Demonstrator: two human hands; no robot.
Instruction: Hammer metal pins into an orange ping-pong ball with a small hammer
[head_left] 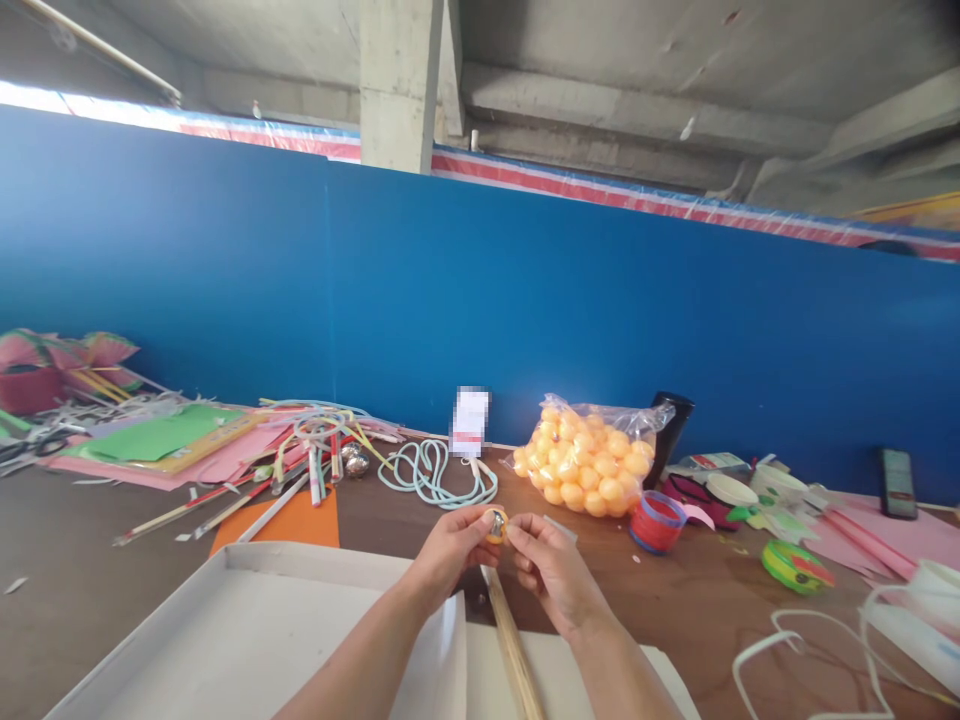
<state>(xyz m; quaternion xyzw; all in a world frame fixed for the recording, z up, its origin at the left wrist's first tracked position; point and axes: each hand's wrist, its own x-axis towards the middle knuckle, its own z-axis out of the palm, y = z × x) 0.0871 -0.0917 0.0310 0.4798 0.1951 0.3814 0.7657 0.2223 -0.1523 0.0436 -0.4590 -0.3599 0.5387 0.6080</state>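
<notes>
Both my hands meet over the near middle of the brown table. My left hand pinches a small orange ball with a dark mark on it. My right hand is curled beside the ball, fingertips touching it or just next to it. A wooden stick lies below the hands, running toward me over a white board. A clear bag of orange balls sits behind the hands, a little to the right.
A coiled pale green cord lies behind my hands. Coloured paper sheets, straws and sticks cover the left. A red tape roll, a green roll, pink paper and a phone lie right. A blue wall backs the table.
</notes>
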